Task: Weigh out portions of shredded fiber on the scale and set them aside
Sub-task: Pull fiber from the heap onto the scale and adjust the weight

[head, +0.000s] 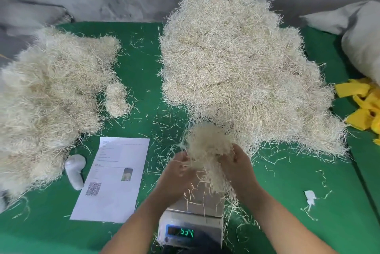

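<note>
A small digital scale (pixel 192 228) stands at the near middle of the green table, its display lit with green digits. Above its pan, a clump of pale shredded fiber (pixel 207 147) sits between both hands. My left hand (pixel 178 175) holds the clump's left side with curled fingers. My right hand (pixel 236 163) grips its right side. A large heap of fiber (pixel 242 69) rises behind the scale to the right. A second spread of fiber (pixel 51 93) covers the left of the table, with a small separate tuft (pixel 117 99) beside it.
A printed sheet with a QR code (pixel 115 177) lies left of the scale, a white handheld device (pixel 75 169) beside it. Yellow pieces (pixel 364 105) and a grey sack (pixel 362 34) sit at the right edge. Loose strands litter the green surface (pixel 287 192).
</note>
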{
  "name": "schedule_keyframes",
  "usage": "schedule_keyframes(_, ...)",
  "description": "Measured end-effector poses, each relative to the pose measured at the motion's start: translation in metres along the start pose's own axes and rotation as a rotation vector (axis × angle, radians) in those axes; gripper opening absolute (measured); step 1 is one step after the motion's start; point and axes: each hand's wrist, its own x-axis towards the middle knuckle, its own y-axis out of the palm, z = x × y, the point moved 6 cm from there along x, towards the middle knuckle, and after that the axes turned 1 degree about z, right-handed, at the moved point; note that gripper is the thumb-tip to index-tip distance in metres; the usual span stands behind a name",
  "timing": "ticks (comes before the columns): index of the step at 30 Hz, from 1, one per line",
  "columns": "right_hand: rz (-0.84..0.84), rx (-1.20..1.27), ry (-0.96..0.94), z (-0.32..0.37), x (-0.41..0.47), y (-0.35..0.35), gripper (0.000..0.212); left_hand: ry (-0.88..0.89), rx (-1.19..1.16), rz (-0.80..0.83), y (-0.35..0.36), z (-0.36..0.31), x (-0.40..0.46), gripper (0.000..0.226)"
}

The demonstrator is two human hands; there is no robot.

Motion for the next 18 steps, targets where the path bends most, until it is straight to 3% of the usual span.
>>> schedule_keyframes(2, 0.063, -0.294, -0.079, -0.001, 0.006, 0.005, 0.034, -0.009, 0.208, -0.032, -0.023, 0.018, -0.010, 0.051)
schedule_keyframes(3, 0.172, -0.482, -0.112, -0.005, 0.007, 0.012, 0.048, -0.042, 0.213, -0.090, -0.035, 0.027, -0.013, 0.050)
schedule_keyframes(5, 0.419, -0.737, -0.118, -0.017, 0.003, 0.022, 0.080, -0.097, 0.122, -0.209, -0.051, 0.037, -0.019, 0.049)
schedule_keyframes(7, 0.563, -0.817, -0.165, -0.018, -0.002, 0.026, 0.094, -0.127, -0.044, -0.286, -0.056, 0.042, -0.021, 0.050)
schedule_keyframes(10, 0.470, -0.817, -0.308, -0.002, -0.007, 0.014, 0.083, -0.113, -0.088, -0.325, -0.052, 0.042, -0.023, 0.054)
schedule_keyframes(13, 0.302, -0.584, -0.310, 0.011, -0.018, -0.009, 0.065, -0.027, -0.012, -0.244, -0.037, 0.036, -0.019, 0.072)
schedule_keyframes(16, 0.226, -0.801, -0.305, -0.005, -0.031, -0.022, 0.080, 0.089, 0.119, -0.090, -0.017, 0.024, -0.003, 0.084)
schedule_keyframes(18, 0.248, -0.993, -0.133, -0.031, -0.042, -0.020, 0.095, 0.116, 0.333, 0.019, -0.004, 0.017, 0.009, 0.082)
